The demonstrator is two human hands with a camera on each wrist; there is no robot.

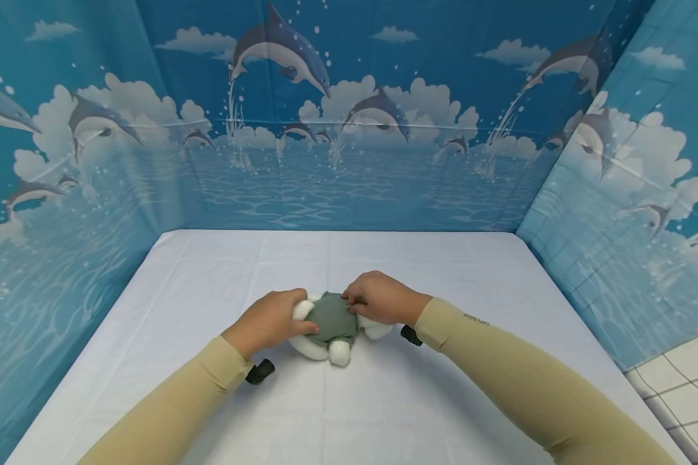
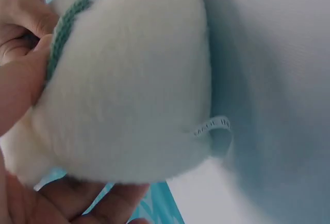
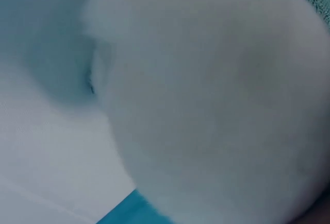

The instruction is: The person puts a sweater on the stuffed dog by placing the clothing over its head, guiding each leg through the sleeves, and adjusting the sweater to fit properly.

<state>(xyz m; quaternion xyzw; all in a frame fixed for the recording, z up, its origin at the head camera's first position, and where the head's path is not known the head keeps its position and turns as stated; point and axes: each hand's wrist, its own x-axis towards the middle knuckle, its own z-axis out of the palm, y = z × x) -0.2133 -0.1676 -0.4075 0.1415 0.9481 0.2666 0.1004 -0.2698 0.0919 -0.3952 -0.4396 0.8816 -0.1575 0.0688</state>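
A white plush toy in a grey-green knitted garment lies at the middle of the table. My left hand grips its left end, thumb over the garment and fingers around the fluffy body. At the other end, my right hand pinches the garment's edge with its fingertips. The left wrist view shows the toy's white rounded fur, the green knitted rim and a small printed tag. White fur fills most of the right wrist view; the right fingers are hidden there.
The table is covered in a creased white cloth. Blue curtains printed with dolphins and clouds stand behind and on both sides. White floor tiles show at the lower right. A small black device sits at the left wrist.
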